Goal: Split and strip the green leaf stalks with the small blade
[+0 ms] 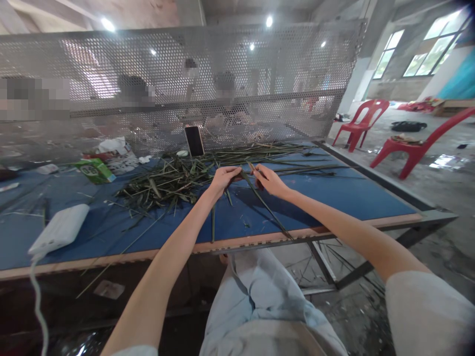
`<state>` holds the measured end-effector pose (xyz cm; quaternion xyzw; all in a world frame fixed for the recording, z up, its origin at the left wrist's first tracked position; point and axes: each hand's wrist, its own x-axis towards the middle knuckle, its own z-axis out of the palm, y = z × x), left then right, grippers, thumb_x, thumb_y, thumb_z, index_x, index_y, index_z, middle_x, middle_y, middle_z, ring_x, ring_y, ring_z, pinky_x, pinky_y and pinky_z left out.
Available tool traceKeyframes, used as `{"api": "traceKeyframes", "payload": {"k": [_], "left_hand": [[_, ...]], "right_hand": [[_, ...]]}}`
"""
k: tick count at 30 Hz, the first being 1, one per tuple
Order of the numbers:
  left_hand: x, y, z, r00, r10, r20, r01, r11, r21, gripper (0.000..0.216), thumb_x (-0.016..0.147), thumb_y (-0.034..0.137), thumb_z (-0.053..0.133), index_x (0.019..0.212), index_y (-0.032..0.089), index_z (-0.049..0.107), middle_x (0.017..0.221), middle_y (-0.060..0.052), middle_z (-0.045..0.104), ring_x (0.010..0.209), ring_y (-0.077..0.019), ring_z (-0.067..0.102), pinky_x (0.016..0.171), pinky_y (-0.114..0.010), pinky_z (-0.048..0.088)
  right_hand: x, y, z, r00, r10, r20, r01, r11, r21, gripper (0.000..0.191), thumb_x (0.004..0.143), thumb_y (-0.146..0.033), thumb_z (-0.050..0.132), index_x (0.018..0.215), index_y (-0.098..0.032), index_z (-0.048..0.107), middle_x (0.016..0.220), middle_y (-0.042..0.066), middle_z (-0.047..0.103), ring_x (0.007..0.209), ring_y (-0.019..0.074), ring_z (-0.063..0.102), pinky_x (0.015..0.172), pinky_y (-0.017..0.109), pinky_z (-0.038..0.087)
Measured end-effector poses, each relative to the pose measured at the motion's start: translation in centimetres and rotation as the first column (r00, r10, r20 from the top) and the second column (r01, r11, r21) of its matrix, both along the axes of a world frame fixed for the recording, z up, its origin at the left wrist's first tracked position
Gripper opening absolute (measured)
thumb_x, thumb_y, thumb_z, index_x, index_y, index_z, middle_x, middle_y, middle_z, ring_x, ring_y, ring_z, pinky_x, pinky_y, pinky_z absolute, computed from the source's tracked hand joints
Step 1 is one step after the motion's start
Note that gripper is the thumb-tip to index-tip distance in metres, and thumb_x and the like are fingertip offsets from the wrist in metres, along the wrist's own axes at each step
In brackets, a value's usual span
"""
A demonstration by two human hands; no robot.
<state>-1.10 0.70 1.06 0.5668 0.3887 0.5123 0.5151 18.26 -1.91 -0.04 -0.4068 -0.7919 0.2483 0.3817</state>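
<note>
Both my arms reach out over a blue table top (352,195). My left hand (223,179) is closed around one end of a long thin green strip (265,205). My right hand (267,180) pinches the same strip a little to the right. The strip runs from my hands down toward me and past the table's front edge. Just behind my hands lies a heap of green leaves and stalks (174,180).
A phone (194,141) leans against the perforated metal screen (178,84) at the back. A white power bank (61,228) with a cable lies at the left, a green carton (95,170) behind it. Red plastic chairs (361,121) stand at the right. People sit behind the screen.
</note>
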Motion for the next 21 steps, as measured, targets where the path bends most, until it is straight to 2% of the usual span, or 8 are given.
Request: {"api": "traceKeyframes", "payload": {"k": [3,7,17,21], "left_hand": [[-0.01,0.07,-0.09,0.999,0.038,-0.024,-0.037,0.999,0.024,0.041,0.052,0.046,0.085,0.076,0.013,0.075,0.076,-0.006,0.073,0.073,-0.0166,0.066,0.080,-0.031,0.052],[-0.01,-0.05,-0.02,0.998,0.046,-0.043,-0.044,0.998,0.037,0.039,0.055,0.046,0.084,0.075,0.014,0.075,0.074,-0.006,0.073,0.073,-0.0172,0.066,0.080,-0.032,0.052],[0.15,-0.54,0.31,0.997,-0.002,-0.072,0.005,0.999,0.039,0.039,0.057,0.045,0.082,0.077,0.013,0.075,0.075,-0.006,0.073,0.073,-0.0172,0.066,0.080,-0.031,0.052],[0.11,-0.47,0.24,0.997,0.002,-0.076,0.000,1.000,0.029,0.039,0.057,0.045,0.083,0.078,0.013,0.075,0.075,-0.006,0.073,0.072,-0.0167,0.066,0.079,-0.031,0.052]], "right_hand": [[0.07,-0.36,0.34,0.992,-0.044,0.114,0.038,0.998,0.051,0.035,0.095,-0.040,0.040,0.117,-0.018,0.056,0.059,-0.002,0.056,0.051,0.0135,0.051,0.056,0.024,0.037],[0.19,-0.59,0.51,0.983,-0.055,0.176,0.039,0.995,0.091,0.043,0.095,-0.043,0.040,0.120,-0.014,0.061,0.059,0.001,0.058,0.052,0.0145,0.052,0.059,0.025,0.038],[0.34,-0.44,0.55,0.987,-0.026,0.161,0.010,0.995,0.101,0.044,0.093,-0.041,0.043,0.123,-0.015,0.063,0.065,0.003,0.064,0.061,0.0158,0.058,0.064,0.025,0.041],[0.35,-0.30,0.41,0.988,-0.020,0.154,0.008,0.997,0.075,0.045,0.093,-0.041,0.043,0.123,-0.016,0.063,0.070,0.004,0.067,0.054,0.0131,0.054,0.060,0.024,0.041]]}}
